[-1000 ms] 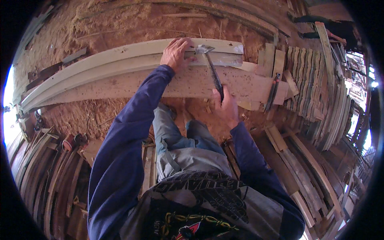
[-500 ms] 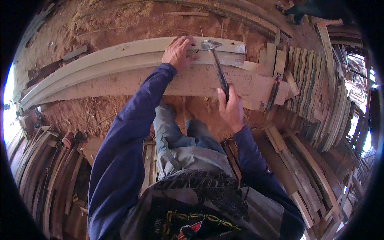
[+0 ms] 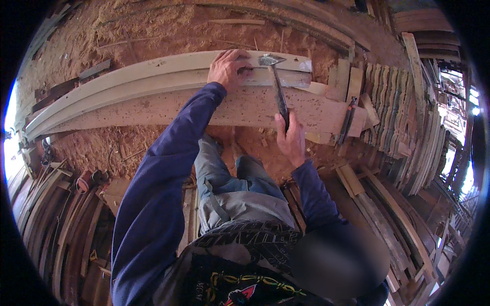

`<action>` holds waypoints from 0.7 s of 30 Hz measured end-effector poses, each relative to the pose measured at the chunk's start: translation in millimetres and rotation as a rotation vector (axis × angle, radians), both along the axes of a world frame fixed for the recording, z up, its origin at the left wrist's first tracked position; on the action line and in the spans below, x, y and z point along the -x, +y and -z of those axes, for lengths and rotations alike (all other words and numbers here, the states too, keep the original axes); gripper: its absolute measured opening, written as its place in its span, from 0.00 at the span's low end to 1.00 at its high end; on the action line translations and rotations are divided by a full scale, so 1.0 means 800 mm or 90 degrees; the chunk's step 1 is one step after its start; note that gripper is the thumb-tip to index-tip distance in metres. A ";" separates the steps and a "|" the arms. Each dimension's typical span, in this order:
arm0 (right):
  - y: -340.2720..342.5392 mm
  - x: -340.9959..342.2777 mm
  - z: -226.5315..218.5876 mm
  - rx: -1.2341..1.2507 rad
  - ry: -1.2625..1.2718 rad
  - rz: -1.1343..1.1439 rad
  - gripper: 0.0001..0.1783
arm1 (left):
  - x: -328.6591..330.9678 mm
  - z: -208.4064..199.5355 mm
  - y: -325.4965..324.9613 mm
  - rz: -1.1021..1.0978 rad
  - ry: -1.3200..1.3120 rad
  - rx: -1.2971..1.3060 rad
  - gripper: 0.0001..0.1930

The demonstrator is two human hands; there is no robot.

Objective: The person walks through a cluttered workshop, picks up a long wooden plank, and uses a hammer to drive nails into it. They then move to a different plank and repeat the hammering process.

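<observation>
My right hand [image 3: 291,138] is wrapped round the lower handle of a hammer [image 3: 278,89]. The hammer's metal head lies over a long, pale wooden board [image 3: 173,62], near its right end. My left hand [image 3: 229,69] is on that same board, just left of the hammer head, its fingers curled over the wood. Whether a small piece sits between those fingertips is hidden. A second pale strip [image 3: 168,80] runs along the board's near side. Both rest on a wider, speckled plank [image 3: 245,104].
A dark, narrow tool [image 3: 348,120] lies across the plank's right end. Beyond it stand several wavy-edged slats [image 3: 389,104]. Stacked lumber [image 3: 380,214] fills the lower right, with more boards [image 3: 61,224] at lower left. Sawdust covers the reddish ground [image 3: 168,30].
The hammer head has shifted slightly right and down, and my right hand slightly left. My left hand keeps its place on the board. A dark shape at the upper right has gone from view.
</observation>
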State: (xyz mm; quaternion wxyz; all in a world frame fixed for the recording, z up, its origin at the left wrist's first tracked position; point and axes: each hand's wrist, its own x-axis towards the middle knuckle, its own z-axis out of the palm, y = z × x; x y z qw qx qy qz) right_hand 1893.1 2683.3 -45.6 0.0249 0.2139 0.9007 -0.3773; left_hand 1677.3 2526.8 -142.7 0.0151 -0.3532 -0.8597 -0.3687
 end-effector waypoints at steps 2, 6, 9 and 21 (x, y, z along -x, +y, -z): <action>-0.002 0.001 0.006 -0.025 0.057 -0.006 0.17 | 0.001 0.002 0.001 -0.009 -0.004 0.004 0.08; -0.003 0.000 0.008 -0.039 -0.080 0.000 0.18 | 0.002 0.005 0.003 -0.011 -0.011 0.017 0.07; -0.005 -0.002 0.004 -0.047 -0.045 0.001 0.19 | 0.001 0.006 0.002 -0.015 -0.007 0.012 0.06; -0.006 -0.003 0.007 -0.047 0.039 0.036 0.18 | 0.002 0.001 0.002 -0.002 -0.034 0.017 0.07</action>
